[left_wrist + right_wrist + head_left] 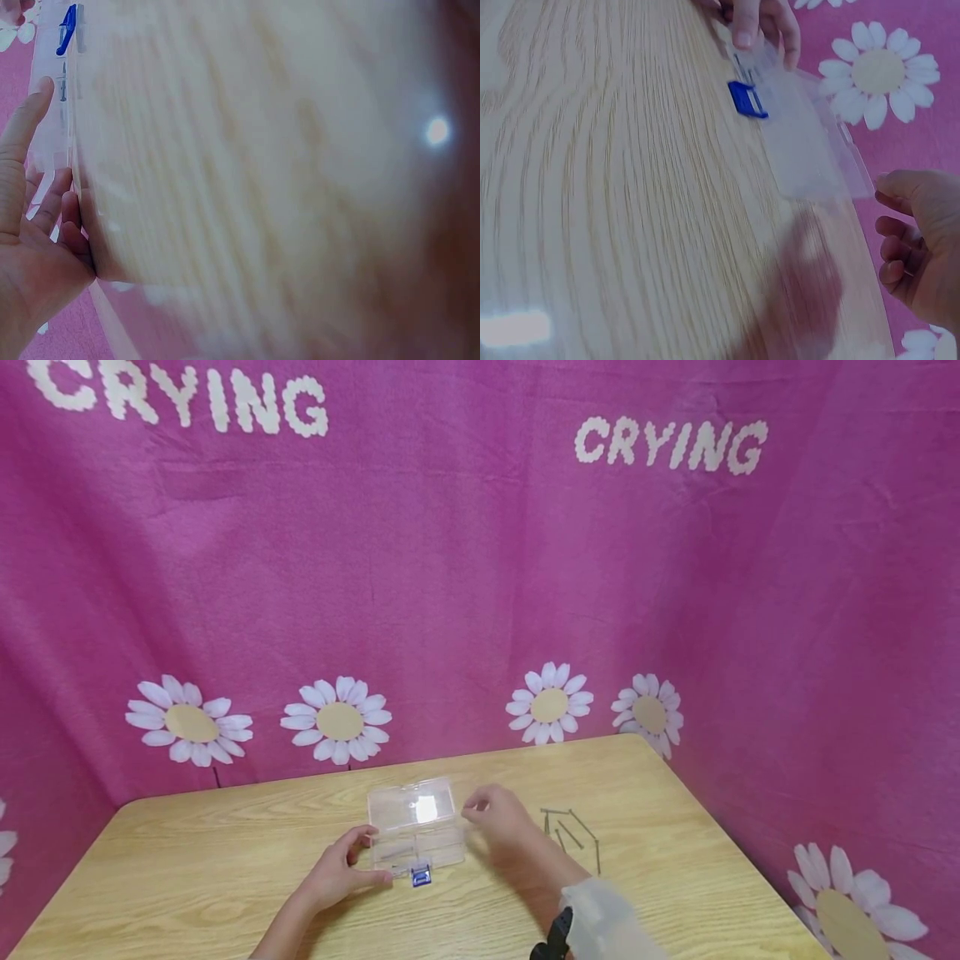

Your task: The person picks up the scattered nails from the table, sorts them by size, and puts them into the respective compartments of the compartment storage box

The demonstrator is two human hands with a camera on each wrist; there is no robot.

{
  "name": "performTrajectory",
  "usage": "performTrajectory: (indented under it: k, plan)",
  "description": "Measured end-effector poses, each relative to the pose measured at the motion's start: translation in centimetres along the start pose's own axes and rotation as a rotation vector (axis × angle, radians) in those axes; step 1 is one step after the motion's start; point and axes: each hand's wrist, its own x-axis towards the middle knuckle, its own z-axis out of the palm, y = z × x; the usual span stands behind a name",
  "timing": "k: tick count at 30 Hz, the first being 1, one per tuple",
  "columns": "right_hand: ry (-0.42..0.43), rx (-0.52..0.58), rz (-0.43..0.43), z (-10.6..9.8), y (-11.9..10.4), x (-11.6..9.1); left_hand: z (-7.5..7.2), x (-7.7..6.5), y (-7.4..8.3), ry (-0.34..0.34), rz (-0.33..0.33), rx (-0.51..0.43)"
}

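Note:
A clear plastic divided box [441, 853] lies on the table with its hinged lid [386, 810] raised toward the back. A blue latch [422, 876] hangs at its front edge. My left hand [334, 870] grips the box's left end, thumb at the front and fingers behind. Small slender metal pieces [63, 90] lie inside, near the left thumb. Beside the lid's right edge is my right hand [501, 817], fingers loosely bent, fingertips right at the lid's corner in the right wrist view. Nothing shows between them.
To the right of the right hand, several long thin nail-like fasteners [597, 857] lie loose on the wooden table [187, 868]. A pink curtain [450, 568] with daisies and lettering hangs behind and along the sides. The table's back edge runs close behind the box.

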Motion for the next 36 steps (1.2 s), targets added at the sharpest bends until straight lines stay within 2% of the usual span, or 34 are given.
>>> performTrajectory:
  k: [10,18,23,26,27,32,36]
  plan:
    - [0.072,-0.020,0.037,-2.5,2.6,-0.9,0.1,0.1,-0.2,0.001,-0.002,-0.005]
    - [0.130,-0.077,0.063,-4.8,4.9,-1.2,0.0,0.0,-0.2,0.003,0.002,-0.010]
    - [0.174,-0.051,0.096,-6.3,6.2,-1.8,0.0,0.0,-0.2,0.000,-0.001,0.000]
    - [0.188,-0.040,0.124,-7.1,7.2,-2.1,0.1,0.1,-0.2,-0.001,-0.016,0.005]
    - [0.192,-0.046,0.133,-7.3,7.5,-2.1,0.2,0.3,-0.7,0.002,-0.017,0.007]
    - [0.201,-0.090,0.159,-8.2,8.8,-2.6,0.1,0.3,-0.7,-0.002,-0.018,0.008]
    - [0.202,-0.105,0.200,-8.5,9.5,-2.8,0.0,0.0,-0.1,-0.005,-0.015,0.008]
